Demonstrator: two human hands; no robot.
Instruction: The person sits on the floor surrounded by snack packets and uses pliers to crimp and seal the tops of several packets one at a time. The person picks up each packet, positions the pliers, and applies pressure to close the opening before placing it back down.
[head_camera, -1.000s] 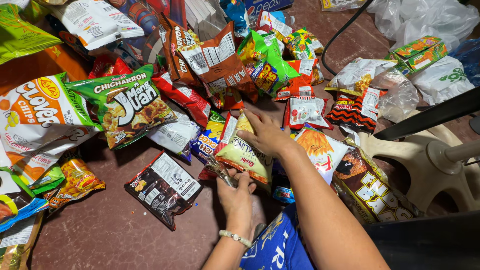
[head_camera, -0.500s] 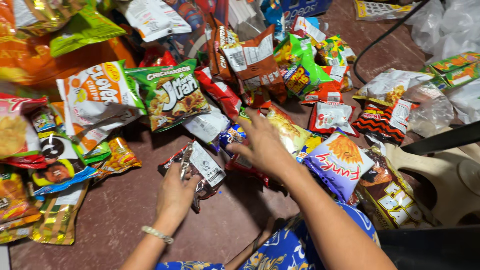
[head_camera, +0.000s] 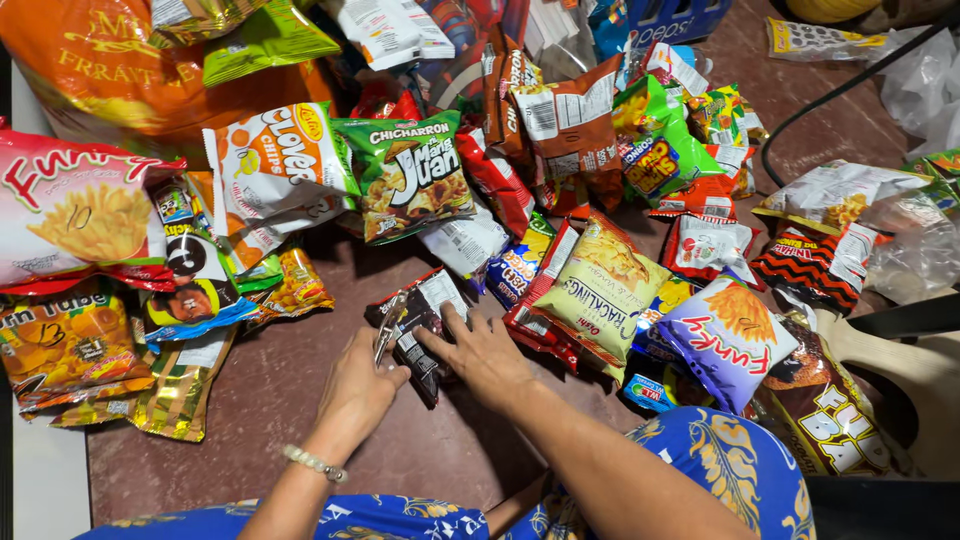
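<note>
Hands met on 1 dark snack packet (head_camera: 425, 330) lying flat mid-surface, just below a green chip bag (head_camera: 410, 175). Left hand (head_camera: 358, 392) pinched a small metal tool (head_camera: 385, 335) at the packet's left edge, fingers closed on it; right hand (head_camera: 483, 358) pressed the packet flat, fingers spread, gripping nothing. Steady downward pressure near the tool seemed wise, to stop slipping. Reddish-brown floor (head_camera: 260, 420) was ringed with scattered snack bags; white plastic chair (head_camera: 900, 370) stood at right.
</note>
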